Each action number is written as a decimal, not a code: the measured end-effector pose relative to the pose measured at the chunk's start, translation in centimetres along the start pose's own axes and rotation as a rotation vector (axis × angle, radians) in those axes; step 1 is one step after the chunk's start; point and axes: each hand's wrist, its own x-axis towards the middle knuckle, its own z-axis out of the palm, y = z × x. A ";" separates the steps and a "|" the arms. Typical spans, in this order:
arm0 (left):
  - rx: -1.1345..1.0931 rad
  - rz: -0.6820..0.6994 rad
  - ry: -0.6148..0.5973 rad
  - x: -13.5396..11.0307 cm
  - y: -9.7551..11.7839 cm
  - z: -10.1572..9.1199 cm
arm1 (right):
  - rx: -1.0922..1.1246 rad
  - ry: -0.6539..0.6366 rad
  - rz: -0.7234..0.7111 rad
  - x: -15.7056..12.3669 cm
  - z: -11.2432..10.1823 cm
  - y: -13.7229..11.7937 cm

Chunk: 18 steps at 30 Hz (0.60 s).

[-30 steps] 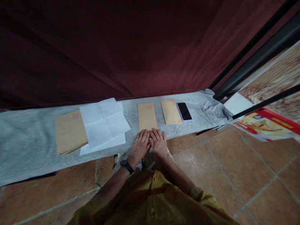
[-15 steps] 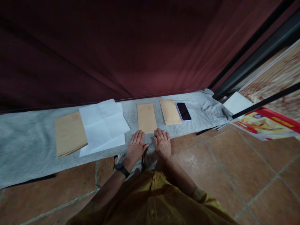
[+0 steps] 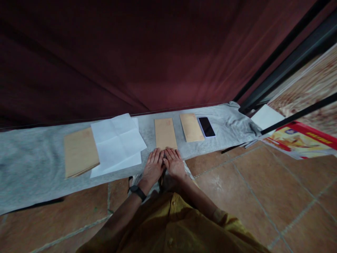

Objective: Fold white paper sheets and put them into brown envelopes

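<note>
A brown paper envelope (image 3: 165, 131) lies flat in front of me on the grey cloth, its near edge under my fingers. My left hand (image 3: 154, 165), with a dark watch on the wrist, rests flat by the envelope's near left corner. Beside it, my right hand (image 3: 174, 162) lies flat over the near edge, its thumb close to the left hand. Neither hand grips anything. A second envelope (image 3: 191, 127) is to the right. Creased white sheets (image 3: 118, 140) lie to the left, and a stack of brown envelopes (image 3: 81, 153) sits beyond them.
A phone (image 3: 206, 127) lies right of the second envelope. The narrow bench is covered with grey cloth (image 3: 31, 154), against a dark red curtain (image 3: 158, 63). Black metal bars (image 3: 279, 63) and a red and yellow printed box (image 3: 300, 138) stand at the right. The floor is tiled (image 3: 252, 196).
My right hand has slid left along the envelope's near edge, closing the gap to my left hand. The left hand has hardly moved, and the papers keep their places.
</note>
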 end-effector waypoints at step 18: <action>-0.068 0.041 0.035 1.3 1.6 -1.2 | -0.022 0.065 0.084 -1.4 -0.7 2.4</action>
